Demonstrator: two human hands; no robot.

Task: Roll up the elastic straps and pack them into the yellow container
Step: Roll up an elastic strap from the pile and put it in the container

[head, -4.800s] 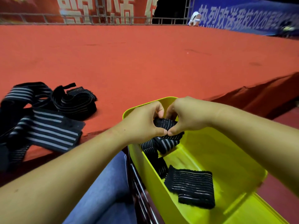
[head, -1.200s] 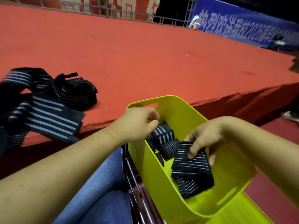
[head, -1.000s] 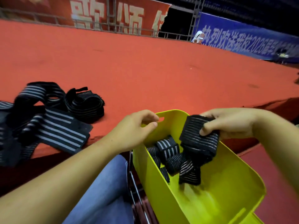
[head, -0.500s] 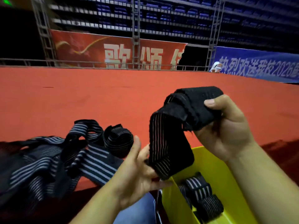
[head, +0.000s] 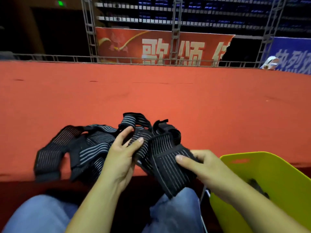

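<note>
Partway done, seemingly: gripping one unrolled elastic strap (head: 168,158) over the lap, right hand (head: 203,167) clamped thumb-on-top, left hand (head: 121,158) pinching its far end, something dark already inside the yellow container (head: 269,174), a tangled pile (head: 79,148) waiting on the red platform (head: 151,98)

2 hands: left hand (head: 120,163), right hand (head: 207,167). 1 yellow container (head: 262,167). 1 held strap (head: 170,165). Strap pile (head: 80,148): tangled, uncountable. 2 banners: red banner (head: 159,46), blue banner (head: 292,59).

Head-worn view, forward-down, close.
</note>
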